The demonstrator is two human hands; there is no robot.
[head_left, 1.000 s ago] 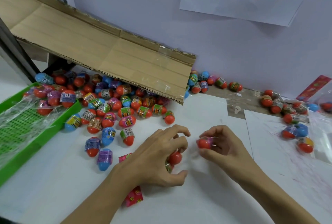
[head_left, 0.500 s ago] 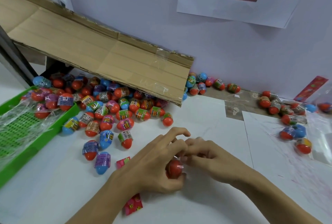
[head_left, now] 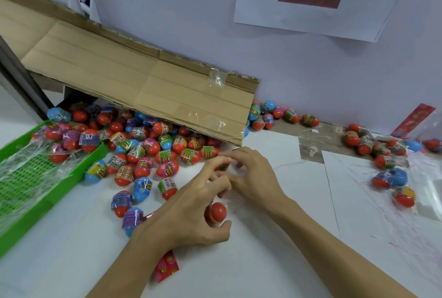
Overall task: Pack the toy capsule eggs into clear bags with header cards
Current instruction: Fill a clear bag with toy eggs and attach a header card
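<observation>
My left hand (head_left: 191, 211) grips a clear bag (head_left: 229, 198) at the table's middle. A red capsule egg (head_left: 216, 211) sits inside it between my thumb and fingers. The bag's red header card (head_left: 166, 265) sticks out under my left wrist. Just beyond, the fingers of my right hand (head_left: 253, 175) curl round a green-labelled capsule egg (head_left: 222, 166) at the pile's near edge. My left index finger partly hides that grip. The loose pile of capsule eggs (head_left: 143, 154) spreads from under the cardboard flap.
A cardboard flap (head_left: 143, 82) slopes over the pile at the back left. The green tray (head_left: 26, 178) on the left holds clear wrap and several eggs. Filled bags of eggs (head_left: 389, 178) and another red header card (head_left: 413, 118) lie at the right. More eggs (head_left: 275, 115) line the wall.
My right hand carried an egg to the bag in my left hand, then moved away towards the pile's near edge. My left hand stayed put on the bag.
</observation>
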